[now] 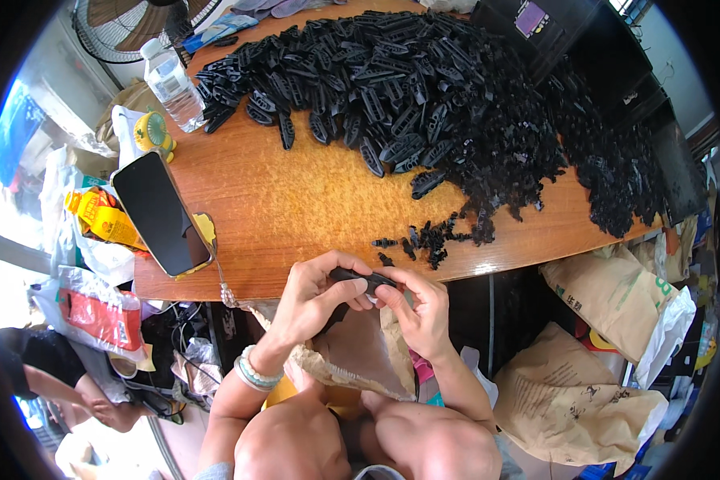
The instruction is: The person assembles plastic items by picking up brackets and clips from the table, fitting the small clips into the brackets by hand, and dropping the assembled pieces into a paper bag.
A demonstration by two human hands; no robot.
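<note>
Above my lap, at the table's front edge, both hands grip a small black plastic part (350, 276). My left hand (316, 298) has its fingers closed round the part's left end, thumb laid along it. With thumb and fingertips my right hand (421, 310) pinches the right end. An open brown paper sack (360, 352) lies under my hands, between my forearms. On the table beyond, a big heap of long black plastic shells (376, 72) runs into a pile of smaller black pieces (504, 160). Several small black pieces (434, 240) lie scattered just past my right hand.
A smartphone (160, 212) leans near the table's left edge, with a yellow mini fan (152, 132) and a water bottle (173, 88) behind. Black crates (584, 48) stand at the back right. Paper sacks (576, 400) fill the right side. Another person's arm (64, 388) shows at left.
</note>
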